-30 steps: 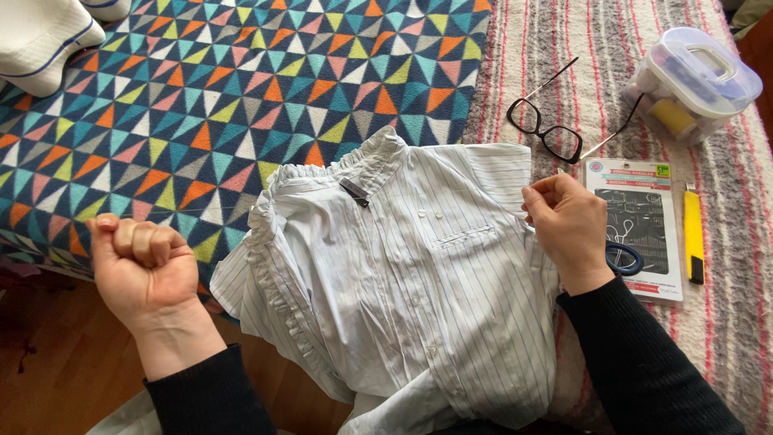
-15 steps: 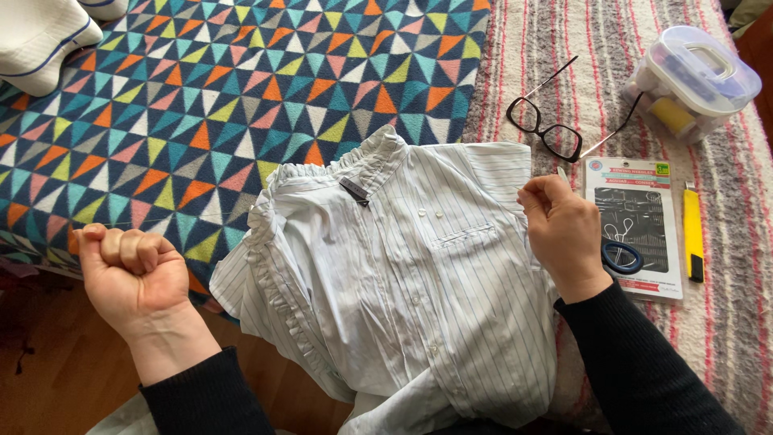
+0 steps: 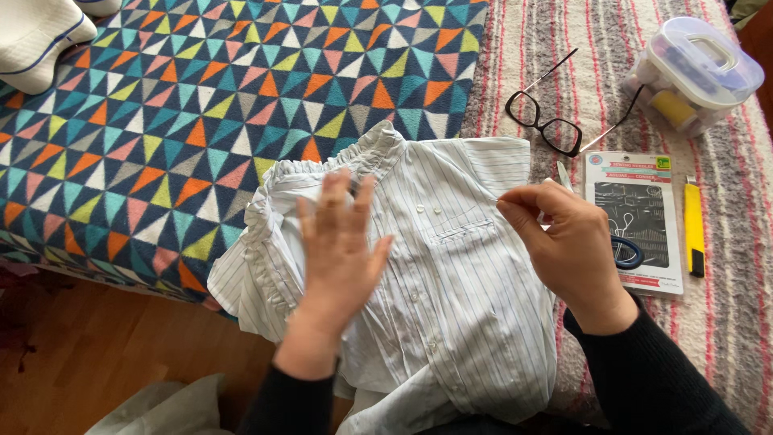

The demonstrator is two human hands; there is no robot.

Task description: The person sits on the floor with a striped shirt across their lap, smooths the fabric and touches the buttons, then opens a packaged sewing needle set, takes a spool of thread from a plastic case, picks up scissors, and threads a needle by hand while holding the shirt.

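On the shirt (image 3: 451, 266), the left hand (image 3: 338, 250) lies flat, fingers spread. The right hand (image 3: 568, 246) pinches its edge beside the glasses (image 3: 547, 121).

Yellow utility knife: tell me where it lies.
In the head view, the yellow utility knife lies at far right on the striped blanket, beside the needle card and below the clear sewing box.
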